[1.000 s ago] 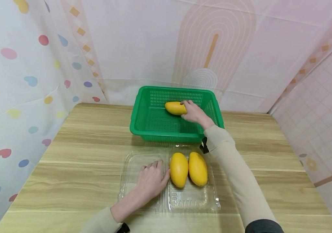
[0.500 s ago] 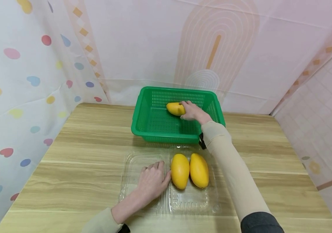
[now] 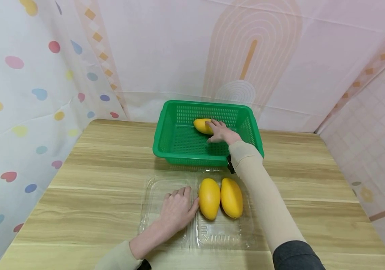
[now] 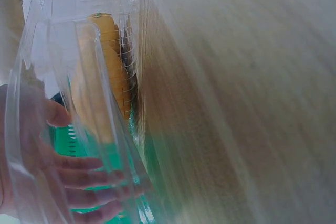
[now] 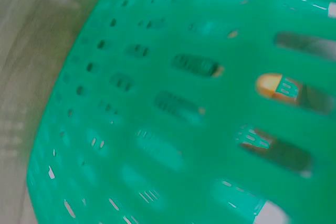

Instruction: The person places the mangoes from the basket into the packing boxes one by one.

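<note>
In the head view my right hand [image 3: 221, 132] reaches into a green basket [image 3: 195, 155]. Its fingers are spread, the fingertips overlapping the right end of a yellow mango [image 3: 202, 126] and the thumb held apart below. My left hand [image 3: 176, 209] lies with extended fingers on the left half of a clear plastic clamshell box [image 3: 224, 238]. Its thumb is right beside a mango [image 3: 209, 198] in the box's right half; another mango [image 3: 232, 198] lies alongside. Through the clear plastic in the left wrist view, the left fingers [image 4: 84, 179] show loosely extended.
The wooden table [image 3: 87, 195] bears the basket at the back and the box in front. A patterned curtain [image 3: 165, 48] hangs close behind the basket. In the right wrist view the perforated basket wall [image 5: 142, 93] fills most of the picture.
My right hand's fingers have loosened and spread from the mango in the basket, drawing slightly back. The left hand and the two mangoes in the box stay put; the view shifts slightly.
</note>
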A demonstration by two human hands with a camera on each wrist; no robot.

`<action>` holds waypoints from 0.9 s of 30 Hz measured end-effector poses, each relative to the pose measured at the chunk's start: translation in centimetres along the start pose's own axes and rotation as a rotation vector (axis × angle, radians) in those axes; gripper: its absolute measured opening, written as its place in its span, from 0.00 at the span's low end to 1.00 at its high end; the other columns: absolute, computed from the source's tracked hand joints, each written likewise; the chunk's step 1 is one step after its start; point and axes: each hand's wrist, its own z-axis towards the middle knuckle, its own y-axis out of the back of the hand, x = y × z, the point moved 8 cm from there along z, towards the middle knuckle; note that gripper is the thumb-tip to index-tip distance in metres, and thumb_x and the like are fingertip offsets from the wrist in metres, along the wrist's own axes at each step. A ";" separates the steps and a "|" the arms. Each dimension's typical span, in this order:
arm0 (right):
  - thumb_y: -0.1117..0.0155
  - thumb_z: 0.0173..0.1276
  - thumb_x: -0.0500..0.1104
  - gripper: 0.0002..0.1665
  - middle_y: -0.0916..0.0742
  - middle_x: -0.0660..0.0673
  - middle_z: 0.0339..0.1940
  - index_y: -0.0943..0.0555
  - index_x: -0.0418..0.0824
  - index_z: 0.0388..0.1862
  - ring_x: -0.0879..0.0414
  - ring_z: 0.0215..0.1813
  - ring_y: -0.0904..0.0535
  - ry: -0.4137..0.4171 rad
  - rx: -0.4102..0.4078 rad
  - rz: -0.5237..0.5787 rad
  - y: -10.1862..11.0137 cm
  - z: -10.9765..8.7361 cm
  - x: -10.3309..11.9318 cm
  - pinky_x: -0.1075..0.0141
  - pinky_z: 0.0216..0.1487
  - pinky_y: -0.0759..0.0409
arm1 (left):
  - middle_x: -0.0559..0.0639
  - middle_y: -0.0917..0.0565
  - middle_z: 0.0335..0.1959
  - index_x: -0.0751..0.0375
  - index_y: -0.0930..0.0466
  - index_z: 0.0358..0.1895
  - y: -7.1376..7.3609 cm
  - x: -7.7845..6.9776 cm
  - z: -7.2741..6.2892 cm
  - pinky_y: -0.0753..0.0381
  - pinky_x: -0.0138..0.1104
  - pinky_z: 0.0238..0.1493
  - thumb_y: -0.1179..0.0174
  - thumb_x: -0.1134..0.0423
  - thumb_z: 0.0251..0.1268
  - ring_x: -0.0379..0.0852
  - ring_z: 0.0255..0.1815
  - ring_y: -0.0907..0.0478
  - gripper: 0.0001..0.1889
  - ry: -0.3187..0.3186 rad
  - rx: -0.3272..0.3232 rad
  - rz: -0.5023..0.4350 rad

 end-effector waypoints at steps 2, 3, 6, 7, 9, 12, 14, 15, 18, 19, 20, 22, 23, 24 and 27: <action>0.41 0.68 0.50 0.46 0.52 0.43 0.79 0.55 0.50 0.78 0.40 0.79 0.58 -0.006 -0.021 0.004 0.1 0.0 -0.1 0.43 0.74 0.47 | 0.61 0.16 0.44 0.67 0.24 0.47 0.0 0.0 0.0 0.19 0.48 0.41 0.47 0.48 0.66 0.58 0.43 0.18 0.22 -0.002 0.003 -0.003; 0.41 0.68 0.50 0.46 0.50 0.42 0.78 0.54 0.50 0.78 0.40 0.79 0.56 -0.007 -0.035 0.006 0.3 0.0 -0.1 0.44 0.74 0.45 | 0.61 0.16 0.44 0.67 0.24 0.47 0.0 0.0 0.0 0.19 0.48 0.41 0.47 0.48 0.66 0.58 0.43 0.18 0.22 -0.004 0.003 -0.003; 0.41 0.68 0.51 0.45 0.45 0.40 0.75 0.51 0.48 0.77 0.39 0.75 0.45 0.000 -0.072 0.014 0.6 0.0 0.1 0.46 0.70 0.37 | 0.61 0.16 0.44 0.67 0.24 0.47 0.1 0.0 0.0 0.19 0.48 0.41 0.47 0.48 0.66 0.58 0.43 0.18 0.22 -0.006 0.004 -0.002; 0.41 0.68 0.52 0.44 0.44 0.39 0.73 0.50 0.48 0.77 0.40 0.73 0.42 0.002 -0.078 0.017 0.7 0.0 0.1 0.46 0.68 0.35 | 0.61 0.16 0.44 0.67 0.24 0.47 0.1 0.0 0.0 0.19 0.48 0.41 0.47 0.48 0.66 0.58 0.43 0.18 0.23 -0.006 0.003 0.000; 0.42 0.68 0.52 0.43 0.43 0.39 0.72 0.50 0.47 0.77 0.41 0.70 0.39 0.001 -0.078 0.013 0.7 0.0 0.2 0.48 0.66 0.33 | 0.61 0.16 0.44 0.67 0.24 0.48 0.1 0.0 0.0 0.19 0.48 0.41 0.47 0.48 0.66 0.57 0.43 0.18 0.23 -0.006 0.003 0.004; 0.43 0.69 0.52 0.43 0.46 0.39 0.75 0.50 0.46 0.77 0.41 0.73 0.41 -0.013 -0.068 0.025 0.5 0.1 0.2 0.48 0.68 0.35 | 0.61 0.16 0.44 0.67 0.24 0.48 0.1 0.0 -0.1 0.19 0.48 0.41 0.47 0.48 0.66 0.57 0.43 0.18 0.23 -0.004 0.006 0.007; 0.44 0.70 0.52 0.43 0.49 0.39 0.77 0.51 0.45 0.77 0.42 0.77 0.48 -0.018 -0.057 0.032 0.3 0.2 0.1 0.47 0.72 0.40 | 0.61 0.16 0.44 0.67 0.24 0.48 0.1 0.0 -0.1 0.19 0.48 0.41 0.47 0.48 0.66 0.57 0.44 0.18 0.23 -0.002 0.009 0.006; 0.44 0.70 0.52 0.43 0.51 0.40 0.78 0.51 0.45 0.77 0.42 0.78 0.51 -0.017 -0.054 0.033 0.3 0.2 0.1 0.47 0.74 0.43 | 0.61 0.16 0.45 0.67 0.24 0.48 0.0 0.0 -0.1 0.19 0.48 0.41 0.47 0.48 0.66 0.57 0.44 0.18 0.23 -0.001 0.011 0.006; 0.43 0.69 0.51 0.43 0.53 0.40 0.79 0.49 0.42 0.76 0.44 0.79 0.55 -0.006 -0.063 0.027 0.3 0.4 0.2 0.49 0.76 0.47 | 0.61 0.16 0.45 0.67 0.24 0.49 0.0 0.0 -0.1 0.19 0.48 0.41 0.47 0.48 0.66 0.58 0.44 0.18 0.23 0.000 0.015 0.005; 0.42 0.69 0.51 0.42 0.52 0.40 0.79 0.48 0.41 0.75 0.43 0.79 0.54 -0.001 -0.071 0.020 0.4 0.4 0.2 0.50 0.76 0.46 | 0.61 0.16 0.45 0.67 0.24 0.49 0.0 0.0 -0.1 0.19 0.48 0.41 0.47 0.48 0.66 0.57 0.44 0.18 0.23 0.000 0.016 0.005; 0.42 0.69 0.51 0.42 0.51 0.39 0.79 0.47 0.41 0.74 0.43 0.79 0.51 0.002 -0.078 0.018 0.5 0.4 0.3 0.50 0.75 0.45 | 0.61 0.16 0.45 0.67 0.24 0.49 0.0 0.0 0.0 0.20 0.48 0.41 0.47 0.48 0.66 0.57 0.44 0.18 0.23 0.000 0.018 0.003; 0.41 0.68 0.51 0.41 0.47 0.39 0.78 0.46 0.41 0.74 0.42 0.76 0.45 0.003 -0.088 0.023 0.6 0.4 0.3 0.51 0.73 0.40 | 0.61 0.16 0.45 0.67 0.24 0.49 0.1 0.0 0.0 0.20 0.48 0.41 0.47 0.48 0.66 0.57 0.44 0.18 0.23 0.002 0.019 0.001; 0.42 0.68 0.51 0.41 0.45 0.38 0.77 0.45 0.41 0.74 0.42 0.74 0.42 0.002 -0.084 0.022 0.5 0.4 0.4 0.51 0.72 0.38 | 0.61 0.16 0.45 0.67 0.24 0.49 0.1 0.0 0.0 0.20 0.48 0.41 0.47 0.48 0.66 0.57 0.44 0.18 0.23 0.003 0.020 -0.001; 0.43 0.69 0.52 0.40 0.44 0.38 0.76 0.46 0.41 0.74 0.42 0.73 0.40 -0.001 -0.074 0.023 0.3 0.4 0.4 0.51 0.71 0.36 | 0.61 0.16 0.45 0.67 0.24 0.49 0.1 0.0 -0.1 0.20 0.48 0.41 0.47 0.48 0.66 0.57 0.44 0.18 0.23 0.003 0.021 -0.002; 0.44 0.69 0.54 0.42 0.40 0.39 0.73 0.48 0.43 0.75 0.44 0.71 0.37 -0.009 -0.013 0.040 -0.6 0.4 0.3 0.50 0.69 0.35 | 0.61 0.16 0.45 0.67 0.24 0.49 0.1 0.1 -0.1 0.20 0.49 0.41 0.47 0.48 0.66 0.58 0.44 0.18 0.23 0.005 0.023 -0.005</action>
